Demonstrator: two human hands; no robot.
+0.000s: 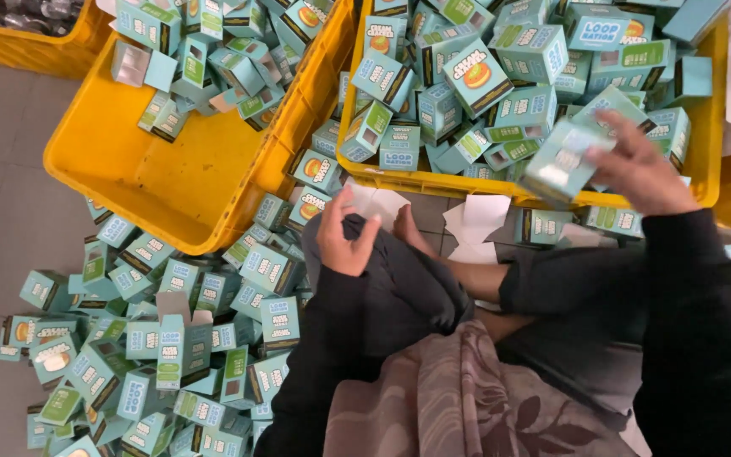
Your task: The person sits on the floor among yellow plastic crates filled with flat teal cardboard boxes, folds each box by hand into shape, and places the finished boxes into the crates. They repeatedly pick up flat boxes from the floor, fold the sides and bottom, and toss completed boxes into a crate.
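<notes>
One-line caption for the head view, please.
Seated person's right hand lifts a teal carton over a yellow crate; the empty left hand rests near floor cartons.

Teal cartons point(171, 338) — floor, yellow crates point(129, 169)

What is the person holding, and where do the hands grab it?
The right hand holds a small teal box, blurred, by its right-hand end, over the yellow crate. The left hand holds nothing; it rests by the knee.
</notes>
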